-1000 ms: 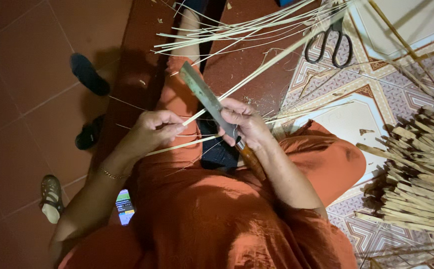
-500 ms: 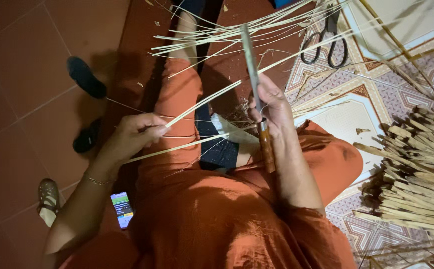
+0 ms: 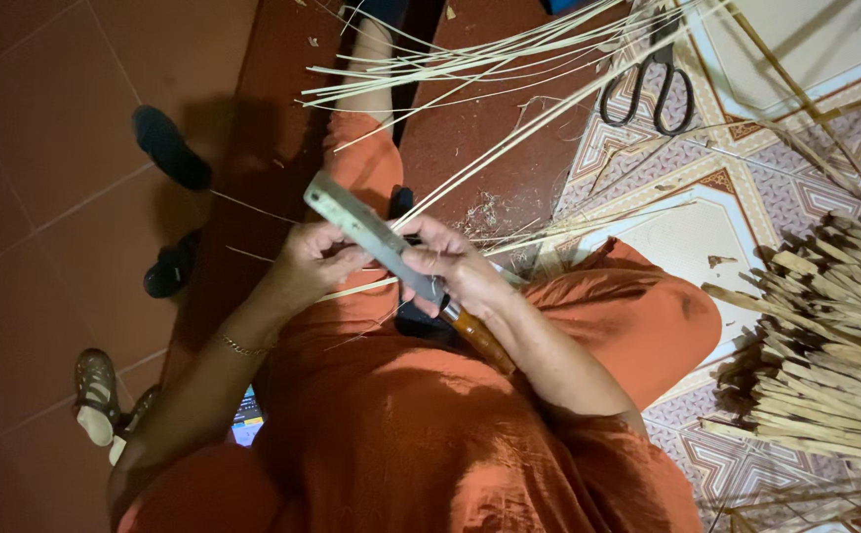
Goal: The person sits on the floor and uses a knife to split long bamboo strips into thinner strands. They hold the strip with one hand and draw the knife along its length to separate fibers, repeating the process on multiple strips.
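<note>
Under our hands (image 3: 391, 266) we see orange clothing (image 3: 401, 434). The knife (image 3: 371, 232) between them has a grey blade and brown handle. Pale yellow strips (image 3: 509, 148) fan beyond, black scissors (image 3: 648, 84) past our right hand, on patterned white-and-brown tiles (image 3: 746, 197).

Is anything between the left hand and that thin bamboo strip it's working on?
Nothing visible does. The left hand already pinches the bamboo strip, and the right hand lays the knife across it beside those fingers.

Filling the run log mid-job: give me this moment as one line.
right hand: grips knife near its wooden handle | left hand: pinches bamboo strip against blade | scissors: on floor | bamboo bundle: right
</note>
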